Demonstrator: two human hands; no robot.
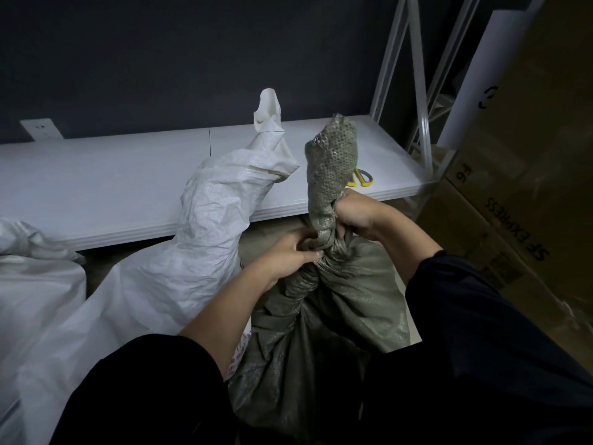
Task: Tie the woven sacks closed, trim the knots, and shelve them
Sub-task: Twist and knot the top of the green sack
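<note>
Green woven sack (321, 316) stands on the floor in front of a low white shelf (112, 175), between the person's dark sleeves. Its mouth is gathered into a twisted neck, and the loose top rises upright above the hands, in front of the shelf edge. The left hand (288, 253) holds the neck low down, its fingers (308, 248) curled and pinching the bunched fabric. The right hand (354, 216) sits just above it, fingers (345, 224) closed round the neck from the other side. Touching the green sack on its left, a white woven sack (179, 268) leans against the shelf, its top twisted into a knot with a tail standing up. Another white sack (32, 284) lies at the far left. Yellow-handled scissors (364, 178) rest on the shelf, partly hidden behind the green top. Cardboard boxes (513, 187) are stacked on the right, beside the shelf's white frame (417, 91).
</note>
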